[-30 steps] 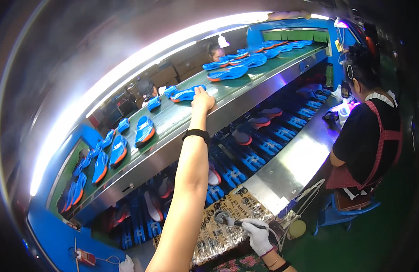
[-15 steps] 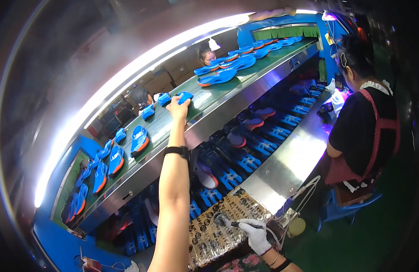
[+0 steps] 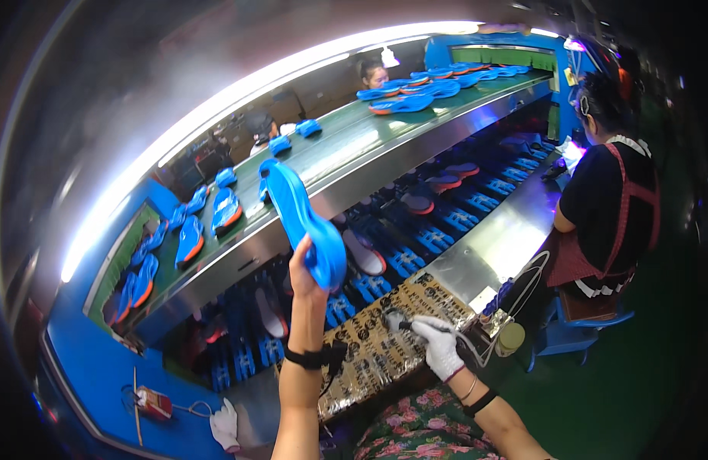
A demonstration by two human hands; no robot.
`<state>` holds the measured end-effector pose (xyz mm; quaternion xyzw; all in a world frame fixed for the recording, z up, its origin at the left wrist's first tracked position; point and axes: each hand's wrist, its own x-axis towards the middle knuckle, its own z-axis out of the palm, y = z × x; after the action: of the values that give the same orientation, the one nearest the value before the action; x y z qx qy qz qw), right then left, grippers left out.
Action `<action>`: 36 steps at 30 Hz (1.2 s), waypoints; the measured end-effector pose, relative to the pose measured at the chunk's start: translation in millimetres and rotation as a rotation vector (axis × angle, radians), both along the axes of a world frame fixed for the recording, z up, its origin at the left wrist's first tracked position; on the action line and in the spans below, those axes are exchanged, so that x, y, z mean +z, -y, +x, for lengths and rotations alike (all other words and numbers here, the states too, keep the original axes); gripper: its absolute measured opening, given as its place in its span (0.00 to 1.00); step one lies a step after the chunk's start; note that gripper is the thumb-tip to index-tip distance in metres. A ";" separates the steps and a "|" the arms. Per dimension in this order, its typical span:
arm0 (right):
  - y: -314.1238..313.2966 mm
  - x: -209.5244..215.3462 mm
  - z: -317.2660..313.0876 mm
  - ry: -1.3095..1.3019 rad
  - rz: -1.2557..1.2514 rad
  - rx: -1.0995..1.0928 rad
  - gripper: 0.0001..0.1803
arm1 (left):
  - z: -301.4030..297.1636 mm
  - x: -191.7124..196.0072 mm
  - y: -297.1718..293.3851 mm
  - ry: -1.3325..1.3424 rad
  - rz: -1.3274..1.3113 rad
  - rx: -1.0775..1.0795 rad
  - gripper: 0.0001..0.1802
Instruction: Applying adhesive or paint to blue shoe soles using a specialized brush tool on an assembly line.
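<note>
Holding a blue sole (image 3: 300, 216) before the conveyor (image 3: 346, 157)
Left hand (image 3: 302, 276) clasps its lower end, long axis slanting conveyorward; right hand (image 3: 443, 351), farther, grips a tool (image 3: 394, 318).

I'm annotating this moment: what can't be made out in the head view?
Head view:
Left grip: some fingers hidden behind the blue sole.
Handle of the tool: mostly covered by the right grip.
Hands of the seated co-worker: unclear in purple glare.
Floral cloth: cut off by the lower edge.
</note>
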<state>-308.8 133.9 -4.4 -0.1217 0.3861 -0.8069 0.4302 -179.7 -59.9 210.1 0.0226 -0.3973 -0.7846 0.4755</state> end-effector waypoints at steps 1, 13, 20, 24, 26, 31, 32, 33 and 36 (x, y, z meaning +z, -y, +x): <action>3.8 0.6 0.5 0.003 -0.013 -0.003 0.10 | 20.4 -18.7 -13.0 0.000 -0.026 -0.036 0.29; 0.4 71.9 41.2 0.005 -0.207 0.146 0.12 | 124.8 -249.5 -145.6 0.109 0.489 -0.325 0.52; -9.2 72.1 64.3 -0.585 -0.167 0.176 0.13 | 95.3 -288.2 -129.7 -0.278 0.366 -0.661 0.55; -11.3 79.5 59.8 -0.807 -0.198 0.068 0.11 | 84.7 -250.3 -140.8 -0.272 0.511 -0.410 0.47; -11.6 81.8 53.4 -0.830 -0.204 0.036 0.10 | 70.1 -214.2 -150.6 0.122 0.566 0.020 0.47; -7.7 83.5 46.9 -0.843 -0.200 0.000 0.10 | 68.0 -210.7 -150.0 -0.121 0.418 -0.234 0.46; -4.4 82.5 43.0 -0.962 -0.251 -0.076 0.10 | 63.9 -203.7 -154.6 0.098 0.529 0.008 0.46; -4.0 81.7 43.1 -1.081 -0.301 -0.150 0.11 | 61.0 -202.7 -158.0 0.186 0.461 0.056 0.47; -4.7 87.8 41.0 -1.308 -0.300 -0.237 0.13 | 59.1 -205.3 -165.4 0.207 0.474 0.057 0.50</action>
<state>-267.8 138.5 83.4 -0.5997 0.4612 -0.6539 -0.0042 -120.6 105.5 4.8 0.2247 -0.2482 -0.8356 0.4356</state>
